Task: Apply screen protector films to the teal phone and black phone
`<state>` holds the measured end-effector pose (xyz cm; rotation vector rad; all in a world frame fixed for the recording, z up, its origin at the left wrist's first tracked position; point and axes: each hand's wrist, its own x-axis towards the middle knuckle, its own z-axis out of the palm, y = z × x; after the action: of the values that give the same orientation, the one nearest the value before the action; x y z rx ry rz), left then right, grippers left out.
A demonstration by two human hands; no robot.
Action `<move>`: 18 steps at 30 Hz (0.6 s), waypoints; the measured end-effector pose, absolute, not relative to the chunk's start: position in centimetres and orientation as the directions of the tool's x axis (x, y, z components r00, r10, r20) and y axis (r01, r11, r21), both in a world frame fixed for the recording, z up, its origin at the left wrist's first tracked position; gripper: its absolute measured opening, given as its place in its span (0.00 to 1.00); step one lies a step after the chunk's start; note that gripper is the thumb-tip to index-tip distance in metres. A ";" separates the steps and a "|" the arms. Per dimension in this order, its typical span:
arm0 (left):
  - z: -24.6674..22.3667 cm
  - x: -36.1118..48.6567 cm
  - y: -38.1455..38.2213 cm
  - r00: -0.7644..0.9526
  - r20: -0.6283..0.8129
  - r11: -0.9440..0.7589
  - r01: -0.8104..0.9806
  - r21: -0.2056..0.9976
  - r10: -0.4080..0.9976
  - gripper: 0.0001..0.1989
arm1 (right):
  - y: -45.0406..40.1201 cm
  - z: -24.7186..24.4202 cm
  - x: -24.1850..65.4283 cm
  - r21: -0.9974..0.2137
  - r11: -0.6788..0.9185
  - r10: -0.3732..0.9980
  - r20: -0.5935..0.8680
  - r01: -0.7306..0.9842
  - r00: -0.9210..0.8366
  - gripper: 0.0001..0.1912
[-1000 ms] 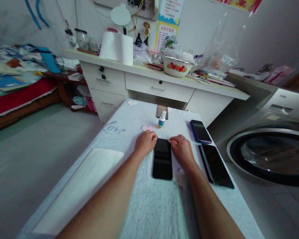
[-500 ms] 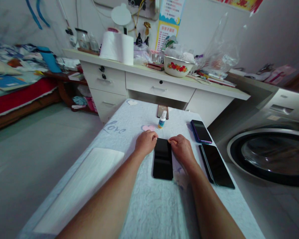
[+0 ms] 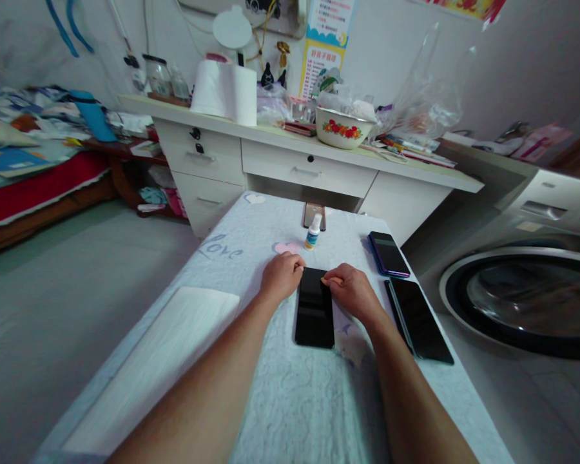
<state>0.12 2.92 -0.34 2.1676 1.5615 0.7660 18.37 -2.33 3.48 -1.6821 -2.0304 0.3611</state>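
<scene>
A black phone (image 3: 314, 316) lies flat, screen up, on the cloth-covered table. My left hand (image 3: 283, 276) is closed at its upper left corner, fingers curled and the thumb side against the edge. My right hand (image 3: 350, 288) is closed in a pinch, its fingertips over the upper right edge of the screen; whatever is between them is too small to make out. Just beyond the phone stands a small white spray bottle (image 3: 312, 233) with a blue and yellow label. Behind that bottle lies a brownish phone (image 3: 314, 216).
On the right of the table (image 3: 290, 412) lie a purple-edged phone (image 3: 389, 254) and a larger dark device (image 3: 421, 320). A white sheet (image 3: 159, 364) lies at the left. Beyond is a white desk (image 3: 280, 164) with a flowered bowl (image 3: 344, 129). A washing machine (image 3: 536, 258) stands right.
My right hand has shifted slightly left, its fingertips moving from beside the phone's edge onto the screen's upper right. My left hand stays at the corner.
</scene>
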 end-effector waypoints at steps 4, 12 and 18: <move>-0.4 0.1 2.9 0.246 0.217 -0.327 0.748 0.578 0.945 0.08 | -2.5 3.6 18.3 -0.512 0.232 0.971 0.178 0.827 -0.162 0.06; -0.6 0.1 3.1 0.247 0.234 -0.339 0.751 0.567 0.940 0.08 | -2.4 3.1 17.9 -0.492 0.250 0.962 0.221 0.834 -0.158 0.07; -0.6 0.2 3.0 0.242 0.220 -0.326 0.756 0.568 0.945 0.09 | -2.3 2.8 17.8 -0.481 0.256 0.952 0.276 0.839 -0.132 0.07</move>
<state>0.17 3.04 -0.59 2.1758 1.5679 0.7641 17.80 -2.25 2.80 -1.6194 -2.0071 0.2826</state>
